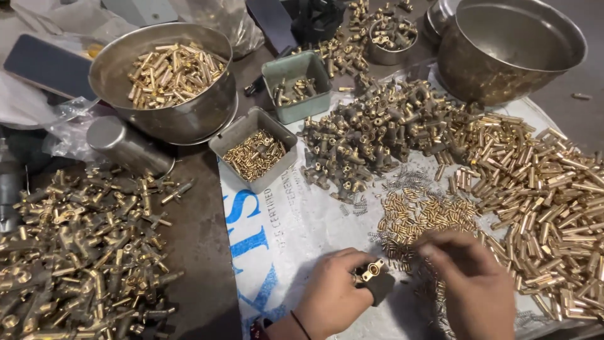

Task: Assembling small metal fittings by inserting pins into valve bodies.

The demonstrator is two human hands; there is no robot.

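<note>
My left hand grips a small brass valve fitting with a round hole, held above a white printed sack spread on the table. A dark cover sits on one of its fingers. My right hand is blurred, fingertips down among small brass pins and thin springs; whether it pinches one I cannot see. A heap of dark brass T-shaped fittings lies beyond, and a pile of brass tubes lies to the right.
A steel bowl of brass tubes stands back left, an empty steel bowl back right. Two small rectangular trays hold small brass parts. Assembled fittings cover the dark table at left. A steel cup holds more parts.
</note>
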